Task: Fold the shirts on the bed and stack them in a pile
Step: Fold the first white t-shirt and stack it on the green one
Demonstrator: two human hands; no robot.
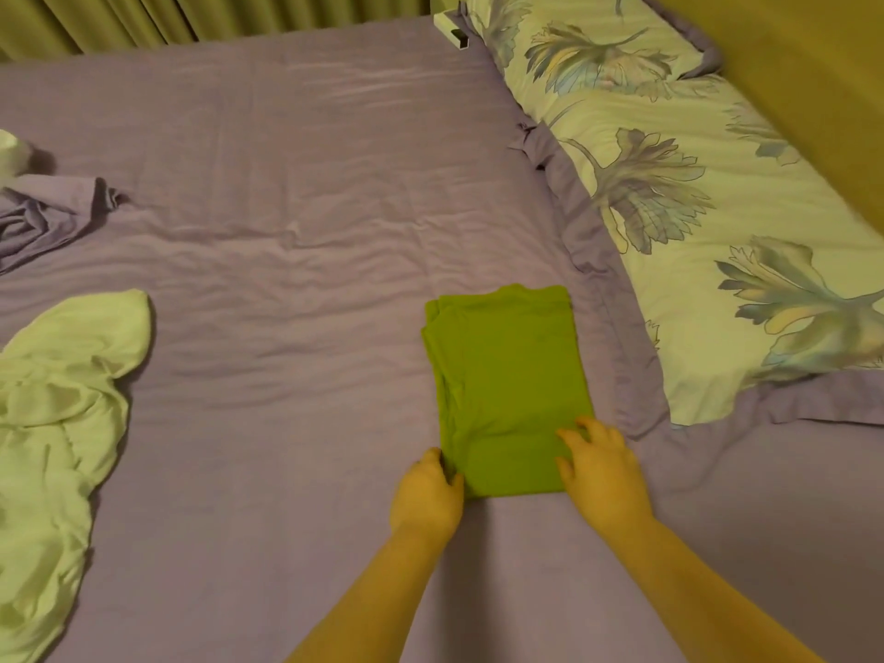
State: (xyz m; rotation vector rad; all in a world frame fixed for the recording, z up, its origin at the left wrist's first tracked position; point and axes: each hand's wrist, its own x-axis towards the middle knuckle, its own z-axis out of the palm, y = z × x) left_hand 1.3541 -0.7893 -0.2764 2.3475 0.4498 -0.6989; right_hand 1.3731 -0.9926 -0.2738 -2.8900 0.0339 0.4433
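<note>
Left hand (427,492) grips the near-left corner of the folded green shirt (507,375), fingers curled around the edge of the cloth; right hand (603,466) lies on the near-right corner, fingers spread and pressing flat on top, thumb side toward the fold. Both forearms reach in from the bottom of the view. Green shirt sits on the purple bed sheet (287,208) as a neat tall rectangle, layered edges showing along its left side and far end, just beside the purple border of the floral pillow (693,208). Pale crumpled shirt (52,423) lies unfolded at the left edge of the bed, well apart from the green one. Bunched purple fabric (43,217) further back on the left, with a small white blurred thing (12,150) next to it, cannot tell what. White box (452,28) at the far corner near the pillow. Curtains (191,12) hang behind the bed
</note>
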